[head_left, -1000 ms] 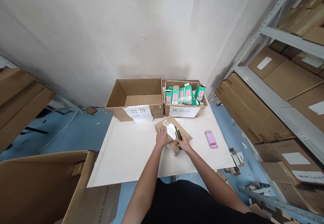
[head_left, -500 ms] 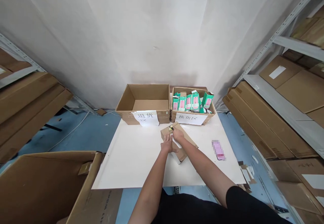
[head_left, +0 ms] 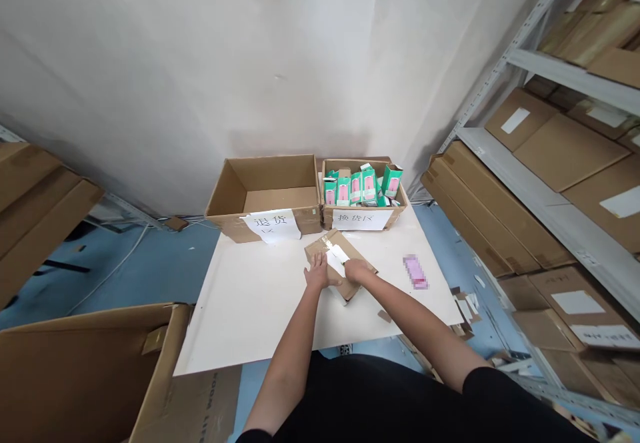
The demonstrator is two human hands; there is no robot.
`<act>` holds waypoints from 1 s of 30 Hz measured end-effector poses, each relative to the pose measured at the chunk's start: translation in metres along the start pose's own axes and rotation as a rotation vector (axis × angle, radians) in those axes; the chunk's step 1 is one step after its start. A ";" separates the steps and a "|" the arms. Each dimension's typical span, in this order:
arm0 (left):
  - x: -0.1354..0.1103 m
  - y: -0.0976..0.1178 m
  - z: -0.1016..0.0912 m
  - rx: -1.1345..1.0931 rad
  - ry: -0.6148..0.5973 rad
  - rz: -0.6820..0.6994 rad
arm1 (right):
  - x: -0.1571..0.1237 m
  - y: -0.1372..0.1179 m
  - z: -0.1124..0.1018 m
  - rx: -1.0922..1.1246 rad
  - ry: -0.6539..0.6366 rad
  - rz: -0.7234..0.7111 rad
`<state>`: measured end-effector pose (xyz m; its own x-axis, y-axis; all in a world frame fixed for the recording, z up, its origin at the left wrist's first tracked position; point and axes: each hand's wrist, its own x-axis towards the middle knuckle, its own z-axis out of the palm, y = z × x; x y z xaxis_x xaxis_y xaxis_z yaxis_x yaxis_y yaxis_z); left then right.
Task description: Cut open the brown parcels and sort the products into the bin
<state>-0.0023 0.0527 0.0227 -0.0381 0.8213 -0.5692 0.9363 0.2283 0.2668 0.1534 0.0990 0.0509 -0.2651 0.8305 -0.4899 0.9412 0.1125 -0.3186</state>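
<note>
A taped cardboard box (head_left: 327, 239) with a white label (head_left: 337, 256) lies slantwise on the white table (head_left: 240, 303). My left hand (head_left: 317, 272) rests on its left side, fingers spread, pressing on the cardboard. On the box's top, beside the label, my right hand (head_left: 357, 271) is closed in a fist around a small box cutter, mostly hidden by the fingers. Only a bit of the tool shows at the label's edge.
Behind stand an open carton (head_left: 273, 199) and another carton (head_left: 393, 219) filled with green-and-pink boxes (head_left: 369, 184), both with paper signs. A blurred pink item (head_left: 416, 272) lies at right. A large open carton (head_left: 165, 363) stands at left; shelves (head_left: 525, 163) hold boxes at right.
My right hand has drawn the cutter from the box's far end toward its near right part. My left hand stays on the box. The whole view has shifted to the right.
</note>
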 end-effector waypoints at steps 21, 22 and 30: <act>-0.033 0.007 0.011 0.156 0.119 -0.156 | -0.052 0.048 0.042 0.307 0.239 0.262; -0.040 0.009 0.016 0.156 0.141 -0.183 | -0.039 0.044 0.035 0.289 0.232 0.257; -0.072 0.008 0.043 0.068 0.271 -0.161 | 0.001 0.071 -0.034 0.270 0.256 0.150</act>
<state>0.0232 -0.0276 0.0323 -0.2706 0.8889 -0.3696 0.9316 0.3385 0.1321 0.2268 0.1264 0.0556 -0.0362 0.9396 -0.3402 0.8673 -0.1395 -0.4778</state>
